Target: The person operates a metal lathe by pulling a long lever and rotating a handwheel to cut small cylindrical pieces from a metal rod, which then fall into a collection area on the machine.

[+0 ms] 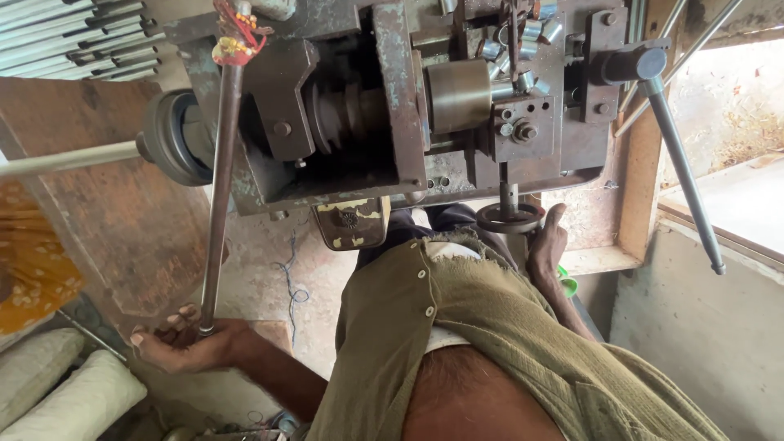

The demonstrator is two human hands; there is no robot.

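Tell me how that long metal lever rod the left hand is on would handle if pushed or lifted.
The lever rod looks like solid steel, so it is probably stiff and heavy for its width. Its upper end sits at the machine, so it likely swings rather than lifts free. The smooth shaft may slip in the left hand, which cups its lower end.

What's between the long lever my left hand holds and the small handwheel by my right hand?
In the head view, a cream and brass plate hangs under the machine between them.

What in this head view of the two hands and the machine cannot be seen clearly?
- Left hand: palm hidden; lever rod end covers it.
- Right hand: fingers hidden behind handwheel.
- Lathe machine: top cut off by the frame edge.
- Small metal sleeves: too small to count.
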